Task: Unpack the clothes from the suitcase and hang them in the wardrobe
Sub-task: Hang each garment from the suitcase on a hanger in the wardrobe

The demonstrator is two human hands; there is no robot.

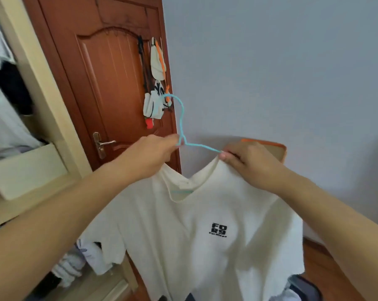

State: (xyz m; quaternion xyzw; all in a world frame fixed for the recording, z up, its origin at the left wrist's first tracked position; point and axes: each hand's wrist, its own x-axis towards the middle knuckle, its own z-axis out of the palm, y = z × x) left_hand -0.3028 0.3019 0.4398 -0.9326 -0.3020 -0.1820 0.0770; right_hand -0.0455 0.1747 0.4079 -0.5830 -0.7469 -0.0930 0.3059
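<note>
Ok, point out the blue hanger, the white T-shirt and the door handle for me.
blue hanger [182, 109], head view, on the hook's curve.
white T-shirt [205, 213], head view, on the chest above the black print.
door handle [106, 142], head view, on the metal lever.

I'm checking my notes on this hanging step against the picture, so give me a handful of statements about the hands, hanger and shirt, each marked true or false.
1. The left hand pinches the blue hanger near the base of its hook. True.
2. The right hand is open and touches nothing. False: it grips the collar of the white T-shirt by the hanger's arm.
3. The T-shirt carries a black printed logo. True.
4. The hanger's hook is over the wardrobe rail. False: it is free in the air in front of the brown door.
5. The door is bare. False: caps hang on it.
</note>
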